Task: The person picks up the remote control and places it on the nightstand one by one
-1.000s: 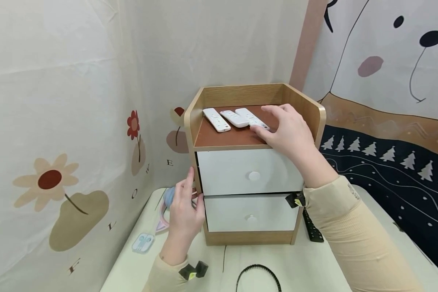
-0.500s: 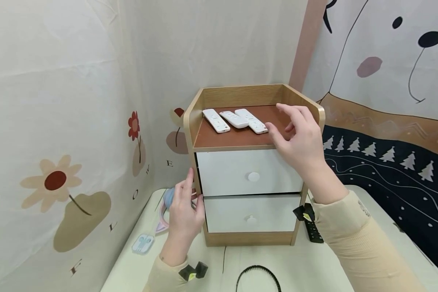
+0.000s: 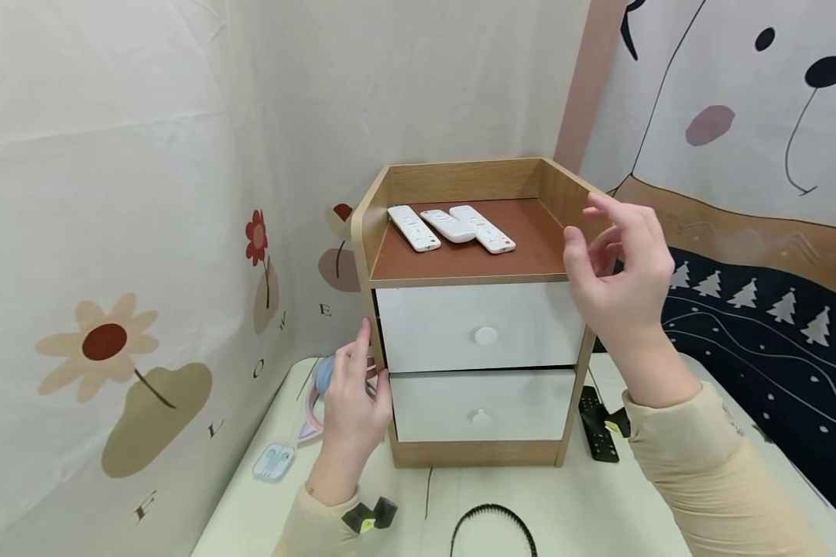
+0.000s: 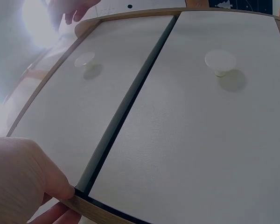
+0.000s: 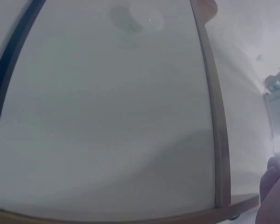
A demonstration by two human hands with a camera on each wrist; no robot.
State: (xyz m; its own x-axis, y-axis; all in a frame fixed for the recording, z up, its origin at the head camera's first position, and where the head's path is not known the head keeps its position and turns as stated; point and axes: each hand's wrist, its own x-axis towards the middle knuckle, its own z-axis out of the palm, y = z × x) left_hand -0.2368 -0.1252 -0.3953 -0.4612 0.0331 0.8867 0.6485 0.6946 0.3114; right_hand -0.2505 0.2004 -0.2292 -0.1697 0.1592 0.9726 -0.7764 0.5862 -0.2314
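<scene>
A small wooden cabinet (image 3: pixel 477 455) with an upper white drawer (image 3: pixel 425 329) and a lower white drawer (image 3: pixel 432 410) stands in the head view. On its brown top lie three white remote controls: a left one (image 3: pixel 414 228), a middle one (image 3: pixel 447 226) and a right one (image 3: pixel 484 230); the middle and right ones touch. My left hand (image 3: pixel 354 410) rests against the cabinet's left side, fingers extended upward; the left wrist view shows its thumb (image 4: pixel 58 182) at the front edge by the drawer gap. My right hand (image 3: pixel 627 267) is raised at the cabinet's right side, fingers bent loosely, holding nothing.
A black remote control (image 3: pixel 597 425) lies right of the cabinet. To the left are an earphone case (image 3: pixel 274 463) and a pink and blue headband-like item (image 3: pixel 313 402), partly hidden by my left hand. A black toothed headband (image 3: pixel 493 510) lies in front. Printed cloth hangs behind.
My right hand has moved right, away from the right white remote control and off the cabinet's top. My left hand stays against the left side. The remote controls have not moved.
</scene>
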